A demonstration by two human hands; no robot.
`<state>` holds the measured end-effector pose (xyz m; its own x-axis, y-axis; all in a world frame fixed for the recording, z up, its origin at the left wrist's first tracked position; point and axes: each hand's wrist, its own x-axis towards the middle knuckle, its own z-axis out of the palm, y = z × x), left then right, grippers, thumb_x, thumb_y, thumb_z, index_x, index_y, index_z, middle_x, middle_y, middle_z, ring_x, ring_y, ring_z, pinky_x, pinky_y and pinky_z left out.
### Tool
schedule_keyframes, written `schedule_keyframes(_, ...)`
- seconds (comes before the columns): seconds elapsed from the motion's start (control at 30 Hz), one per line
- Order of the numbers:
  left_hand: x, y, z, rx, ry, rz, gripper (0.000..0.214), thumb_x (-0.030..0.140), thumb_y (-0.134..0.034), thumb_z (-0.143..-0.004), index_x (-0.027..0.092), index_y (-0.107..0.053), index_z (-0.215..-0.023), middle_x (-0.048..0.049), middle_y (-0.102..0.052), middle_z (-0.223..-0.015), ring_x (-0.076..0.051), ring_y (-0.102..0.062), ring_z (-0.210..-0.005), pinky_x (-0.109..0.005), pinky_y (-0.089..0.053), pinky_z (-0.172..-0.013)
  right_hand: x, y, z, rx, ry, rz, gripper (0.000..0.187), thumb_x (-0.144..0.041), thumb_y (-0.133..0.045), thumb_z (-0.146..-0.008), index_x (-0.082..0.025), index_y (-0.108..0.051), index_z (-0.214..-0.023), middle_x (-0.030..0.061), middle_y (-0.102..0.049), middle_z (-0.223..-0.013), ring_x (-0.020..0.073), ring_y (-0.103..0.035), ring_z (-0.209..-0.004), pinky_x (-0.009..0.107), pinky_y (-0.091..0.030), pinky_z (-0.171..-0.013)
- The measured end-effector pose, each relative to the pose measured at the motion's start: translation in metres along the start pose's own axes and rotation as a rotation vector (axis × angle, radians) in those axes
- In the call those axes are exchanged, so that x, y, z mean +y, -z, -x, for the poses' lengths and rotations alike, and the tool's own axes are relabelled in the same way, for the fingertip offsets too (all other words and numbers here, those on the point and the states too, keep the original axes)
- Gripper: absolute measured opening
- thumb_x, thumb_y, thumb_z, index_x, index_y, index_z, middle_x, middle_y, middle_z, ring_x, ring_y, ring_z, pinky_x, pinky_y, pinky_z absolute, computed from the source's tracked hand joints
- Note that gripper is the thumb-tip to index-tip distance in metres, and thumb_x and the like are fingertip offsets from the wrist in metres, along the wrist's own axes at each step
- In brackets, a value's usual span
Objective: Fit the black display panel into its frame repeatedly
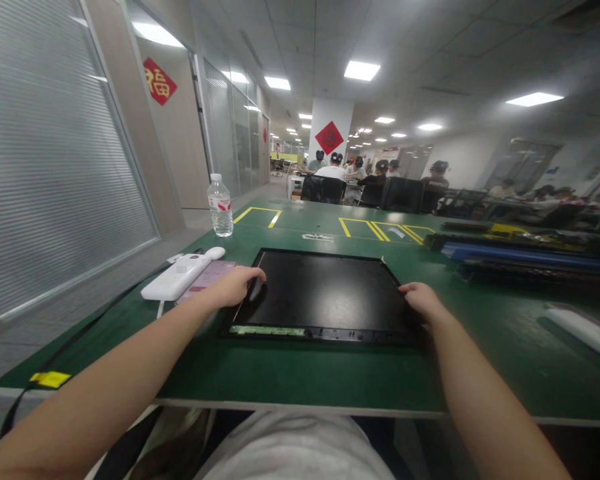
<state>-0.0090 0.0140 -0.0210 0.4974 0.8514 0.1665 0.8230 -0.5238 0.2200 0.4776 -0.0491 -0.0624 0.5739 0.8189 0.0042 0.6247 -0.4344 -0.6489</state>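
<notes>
A flat black display panel [325, 287] lies before me on the green table, with a thin frame round it and a green circuit strip [267, 331] along its near edge. My left hand [243, 283] grips the panel's left edge, thumb over the top face. On the opposite side, my right hand [423, 301] holds the right edge between thumb and fingers. The fingers beneath the edges are mostly hidden. Close to my left hand are a pinkish phone-like slab [213, 275] and a white power strip [177, 277].
A clear water bottle [221, 207] stands at the back left of the green table [305, 380]. Long dark and blue strips [520, 257] are piled at the right, near a white bar-shaped object [587, 330]. Yellow tape outlines [365, 223] mark the far side. Several people [333, 170] sit beyond.
</notes>
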Motion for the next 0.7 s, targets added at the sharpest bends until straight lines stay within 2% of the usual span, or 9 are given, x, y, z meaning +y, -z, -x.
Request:
schedule_keyframes(0.2, 0.001, 0.007, 0.001, -0.026, 0.002, 0.009, 0.045, 0.006, -0.044, -0.070, 0.026, -0.069, -0.101, -0.0038, -0.075, -0.105, -0.024, -0.068, -0.107, -0.032, -0.052, -0.091, 0.003, -0.002, -0.004, -0.001, 0.008, 0.019, 0.041, -0.002, -0.056, -0.070, -0.018, -0.080, -0.098, 0.0094, -0.077, -0.096, 0.0216, -0.072, -0.087, 0.026, -0.054, -0.078)
schedule_keyframes(0.37, 0.002, 0.008, 0.002, -0.039, 0.004, 0.006, 0.045, 0.007, -0.046, -0.070, 0.028, -0.068, -0.104, -0.0024, -0.075, -0.103, -0.023, -0.068, -0.104, -0.031, -0.052, -0.089, 0.004, -0.001, -0.006, 0.011, 0.022, 0.029, 0.037, -0.003, -0.059, -0.067, -0.018, -0.080, -0.094, 0.0098, -0.077, -0.096, 0.0228, -0.072, -0.086, 0.028, -0.054, -0.079)
schedule_keyframes(0.47, 0.002, 0.005, 0.003, -0.019, 0.024, 0.011, 0.049, 0.007, -0.044, -0.072, 0.028, -0.069, -0.109, -0.0027, -0.076, -0.110, -0.023, -0.068, -0.107, -0.032, -0.053, -0.092, 0.003, 0.000, -0.005, -0.008, 0.022, 0.039, 0.039, -0.003, -0.059, -0.066, -0.018, -0.080, -0.095, 0.0100, -0.078, -0.097, 0.0234, -0.072, -0.090, 0.029, -0.054, -0.082)
schedule_keyframes(0.6, 0.003, 0.000, 0.003, -0.002, 0.015, 0.030, 0.056, 0.005, -0.044, -0.073, 0.024, -0.070, -0.119, -0.0066, -0.072, -0.129, -0.026, -0.064, -0.121, -0.035, -0.049, -0.104, 0.001, 0.001, -0.002, 0.010, 0.021, 0.058, 0.040, -0.002, -0.058, -0.067, -0.018, -0.080, -0.096, 0.0104, -0.078, -0.099, 0.0240, -0.072, -0.093, 0.029, -0.053, -0.085)
schedule_keyframes(0.7, 0.003, -0.002, 0.003, -0.001, 0.010, 0.032, 0.060, 0.005, -0.045, -0.073, 0.022, -0.069, -0.125, -0.0087, -0.069, -0.135, -0.027, -0.062, -0.126, -0.037, -0.046, -0.109, 0.000, 0.001, -0.001, 0.014, 0.026, 0.039, 0.041, 0.000, -0.057, -0.068, -0.017, -0.081, -0.097, 0.0113, -0.078, -0.102, 0.0236, -0.072, -0.095, 0.029, -0.053, -0.088)
